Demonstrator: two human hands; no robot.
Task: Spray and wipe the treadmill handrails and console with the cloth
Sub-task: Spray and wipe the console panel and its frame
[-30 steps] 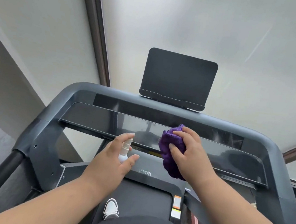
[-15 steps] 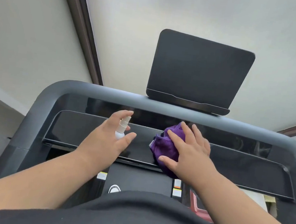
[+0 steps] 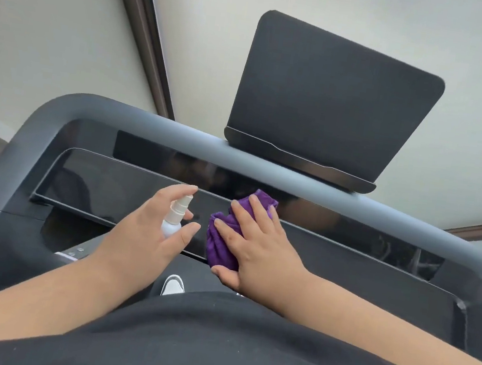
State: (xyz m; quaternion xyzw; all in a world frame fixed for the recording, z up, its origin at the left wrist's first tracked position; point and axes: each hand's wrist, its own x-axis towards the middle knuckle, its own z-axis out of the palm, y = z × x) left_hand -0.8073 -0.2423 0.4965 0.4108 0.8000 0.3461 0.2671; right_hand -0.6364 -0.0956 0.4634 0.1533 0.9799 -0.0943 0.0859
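A glossy black treadmill console (image 3: pixel 104 186) stretches across the middle of the view, framed by a grey handrail bar (image 3: pixel 389 212). My left hand (image 3: pixel 141 230) grips a small white spray bottle (image 3: pixel 174 216), index finger resting on its nozzle, just above the console's centre. My right hand (image 3: pixel 256 245) lies flat with fingers spread, pressing a bunched purple cloth (image 3: pixel 222 244) against the console beside the bottle. Much of the cloth is hidden under my fingers.
A dark tablet holder (image 3: pixel 330 102) stands on the top bar behind the console. Pale walls and a dark trim strip (image 3: pixel 142 34) lie beyond. My black shirt (image 3: pixel 212 347) fills the bottom, with a white shoe (image 3: pixel 172 285) visible below the console.
The view has drawn closer to the console and tilted up. My right hand flattened on the cloth and slid it up the panel. My left hand stayed beside it with the bottle.
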